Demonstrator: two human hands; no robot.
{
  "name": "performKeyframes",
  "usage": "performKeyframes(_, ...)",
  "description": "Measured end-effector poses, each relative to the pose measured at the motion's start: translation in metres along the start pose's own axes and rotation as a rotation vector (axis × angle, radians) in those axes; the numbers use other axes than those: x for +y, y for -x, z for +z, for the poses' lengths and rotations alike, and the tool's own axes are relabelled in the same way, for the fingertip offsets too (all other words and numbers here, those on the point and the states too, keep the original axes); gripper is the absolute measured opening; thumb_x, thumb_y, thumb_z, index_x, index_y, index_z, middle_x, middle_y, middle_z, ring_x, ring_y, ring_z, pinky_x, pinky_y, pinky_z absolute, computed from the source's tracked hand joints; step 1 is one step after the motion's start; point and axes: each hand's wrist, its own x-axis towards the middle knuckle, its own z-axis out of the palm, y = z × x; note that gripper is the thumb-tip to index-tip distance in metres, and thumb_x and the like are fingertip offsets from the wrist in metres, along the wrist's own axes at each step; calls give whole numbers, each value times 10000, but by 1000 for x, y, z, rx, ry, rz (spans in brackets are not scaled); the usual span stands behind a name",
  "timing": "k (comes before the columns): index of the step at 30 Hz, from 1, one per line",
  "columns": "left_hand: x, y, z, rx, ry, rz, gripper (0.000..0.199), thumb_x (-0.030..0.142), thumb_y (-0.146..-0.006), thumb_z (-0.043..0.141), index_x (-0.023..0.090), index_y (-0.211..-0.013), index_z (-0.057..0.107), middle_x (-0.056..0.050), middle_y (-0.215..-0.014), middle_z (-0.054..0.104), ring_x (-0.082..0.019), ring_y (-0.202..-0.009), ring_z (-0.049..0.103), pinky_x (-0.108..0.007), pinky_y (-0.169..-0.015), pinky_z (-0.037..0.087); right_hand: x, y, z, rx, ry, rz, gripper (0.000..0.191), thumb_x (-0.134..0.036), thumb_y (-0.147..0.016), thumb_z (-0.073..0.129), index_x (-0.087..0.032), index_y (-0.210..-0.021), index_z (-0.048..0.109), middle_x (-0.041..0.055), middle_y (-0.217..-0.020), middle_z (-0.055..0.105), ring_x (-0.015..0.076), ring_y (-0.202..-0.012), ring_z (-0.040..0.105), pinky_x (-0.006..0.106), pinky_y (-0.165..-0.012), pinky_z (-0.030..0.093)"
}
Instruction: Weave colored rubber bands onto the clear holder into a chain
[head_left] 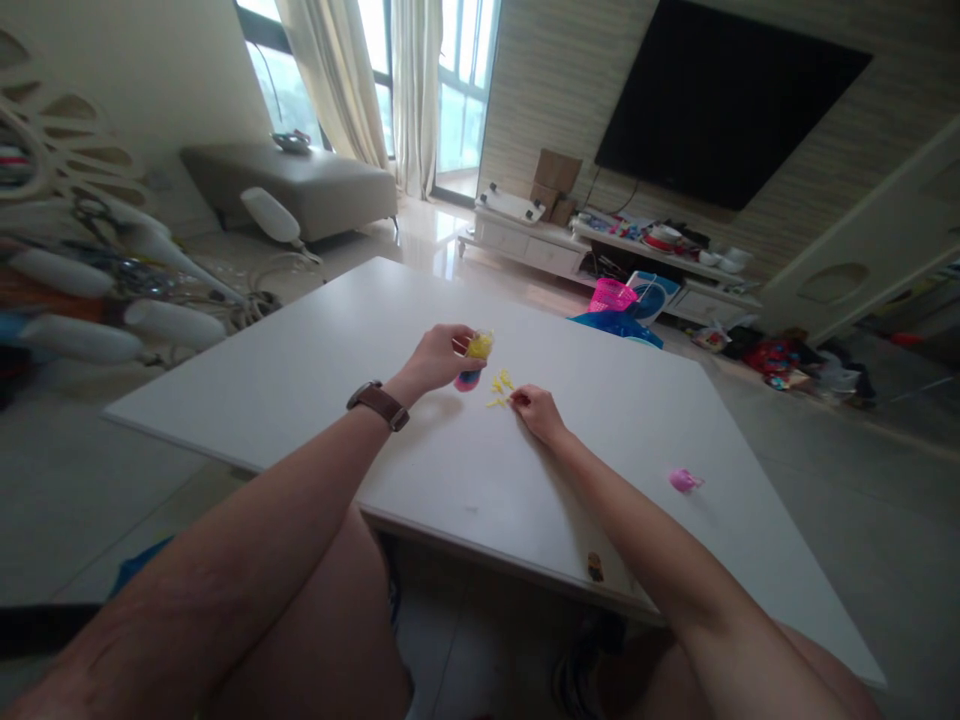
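Observation:
My left hand (444, 358) is wrapped round a small clear container (480, 350) with yellow pieces in its upper part and blue and pink at its lower end. It is held tilted just above the white table (300, 380). Several small yellow pieces (501, 382) lie on the tabletop to the right of the container. Beside them, my right hand (534, 408) rests at the table with its fingertips pinched together at the nearest yellow pieces. Whatever is between those fingertips is too small to make out.
A pink object (682, 480) sits on the right part of the table. Near the front edge lies a small dark and orange item (595, 567). Beyond the far edge are a pink basket (613, 296) and something blue. White rounded lamp parts (270, 215) stand at the left.

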Motion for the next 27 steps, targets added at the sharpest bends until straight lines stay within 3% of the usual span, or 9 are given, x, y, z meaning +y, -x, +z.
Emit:
performKeyframes(4,3,0,1,-10,17,5,356,233,-651,799,108,-976,728,-95,-914,746,-185,-822,678,-303,-772,545,-1,-24,2,36,-16,23,105,-186,-822,680,-183,-872,772,47,-829,744,170,-763,650,307,-789,527)
performKeyframes(8,6,2,2,-16,22,4,343,227,-655,798,109,-969,731,-90,-910,746,-188,-821,683,-299,-754,546,1,-45,-1,11,-30,28,217,-337,-845,706,-202,-1001,773,79,-947,756,209,-936,662,352,-860,538)
performKeyframes(10,7,3,2,-19,16,-1,341,232,-654,802,109,-963,731,-88,-897,744,-192,-818,685,-294,-735,544,6,-51,-4,-46,-30,12,439,-385,-745,808,-211,-1141,732,101,-1107,732,239,-1077,633,391,-919,533)
performKeyframes(13,6,3,3,-28,15,-2,351,244,-652,808,110,-966,729,-88,-892,740,-195,-818,685,-290,-723,540,13,-52,-6,-150,-13,-26,935,-353,-404,980,-217,-1273,663,120,-1280,661,296,-1234,553,461,-1057,459)
performKeyframes(14,6,2,3,-30,16,0,350,246,-653,808,111,-966,728,-89,-894,739,-195,-821,685,-290,-723,540,14,-52,-6,-168,-8,-33,974,-340,-371,988,-207,-1278,659,124,-1277,660,298,-1230,553,463,-1071,445)
performKeyframes(16,5,2,4,-33,16,1,344,249,-655,804,113,-962,729,-92,-901,738,-197,-827,684,-292,-731,541,13,-49,-2,-172,-9,-39,816,-340,-484,958,-177,-1234,682,123,-1198,685,260,-1108,613,419,-1006,487)
performKeyframes(18,6,2,4,-44,15,7,342,253,-659,798,116,-965,730,-94,-915,739,-195,-829,683,-297,-745,546,7,-47,3,-156,-23,-52,501,-304,-662,866,-151,-1120,730,104,-1074,711,191,-893,650,336,-857,532)
performKeyframes(21,5,2,3,-61,-17,10,353,269,-656,791,121,-971,733,-91,-920,741,-192,-820,679,-299,-746,549,-5,-46,12,-148,-42,-87,123,-176,-768,736,-152,-883,774,59,-901,724,131,-711,627,261,-727,509)
performKeyframes(27,-14,-1,3,-115,-228,-59,430,287,-599,811,145,-1003,766,-69,-846,743,-185,-737,666,-271,-674,515,-18,-43,4,-43,-56,-55,97,-123,-752,694,-182,-763,770,39,-779,756,163,-700,658,281,-723,514)
